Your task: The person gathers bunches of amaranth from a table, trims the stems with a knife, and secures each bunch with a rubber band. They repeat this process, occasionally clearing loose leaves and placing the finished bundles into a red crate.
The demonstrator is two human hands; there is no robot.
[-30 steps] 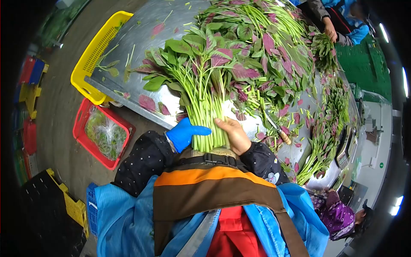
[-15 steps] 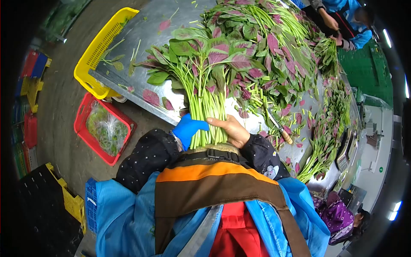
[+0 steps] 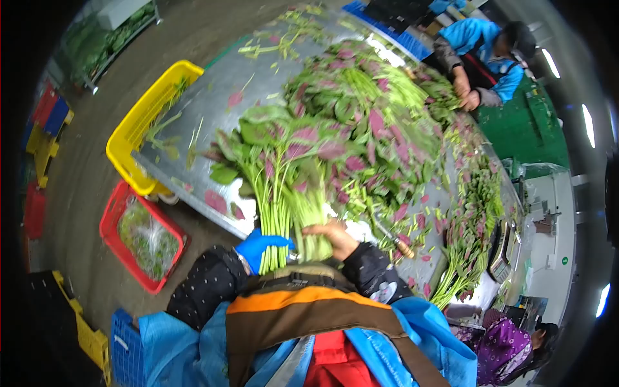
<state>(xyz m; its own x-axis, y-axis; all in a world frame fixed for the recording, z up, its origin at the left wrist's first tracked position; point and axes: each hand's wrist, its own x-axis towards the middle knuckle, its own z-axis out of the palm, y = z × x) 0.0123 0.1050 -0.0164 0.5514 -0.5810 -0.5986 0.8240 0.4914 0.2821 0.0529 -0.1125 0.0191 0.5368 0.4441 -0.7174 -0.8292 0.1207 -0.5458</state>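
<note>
My left hand (image 3: 260, 250), in a blue glove, is closed around the lower stems of a bunch of amaranth greens (image 3: 272, 200) with green and purple leaves. My bare right hand (image 3: 336, 239) is closed on a second portion of amaranth stems (image 3: 309, 209), smeared by motion. A narrow gap parts the two portions near the hands, while their leaves still overlap above. Both are upright in front of my waist at the table edge. To the right of my right hand, a knife (image 3: 402, 246) with a wooden handle lies among loose leaves.
A large pile of amaranth (image 3: 380, 122) covers the middle of the metal table (image 3: 213, 103); more lies at right by a scale (image 3: 501, 258). At left are a yellow basket (image 3: 122, 138) and a red crate (image 3: 116, 235). Two people are nearby, one with hands (image 3: 465, 93) on greens.
The bunch has been parted into two portions, the right one shifted slightly away with my right hand. The whole view has tilted, showing more of the table's far end.
</note>
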